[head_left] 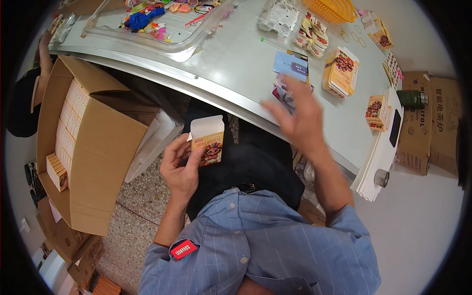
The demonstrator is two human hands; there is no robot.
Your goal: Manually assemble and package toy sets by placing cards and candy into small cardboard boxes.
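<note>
My left hand (181, 169) grips a small yellow printed carton (212, 141) over my lap, thumb across its front. The carton stands upright with its white top flap raised. My right hand (301, 115), smeared by motion, is over the table's front edge with thumb and fingers apart; nothing shows in it. Beneath and beyond its fingers are a light blue card (285, 63) and a purplish printed packet (281, 94), partly hidden by the hand. To the right of them lies a stack of yellow printed cards (340, 73).
A cardboard box (105, 162) at the left holds rows of small cartons. On the table are a clear plastic tray (169, 47) of colourful trinkets, an orange basket (339, 11), and several small yellow boxes (376, 110). Another person's arm (45, 61) shows at far left.
</note>
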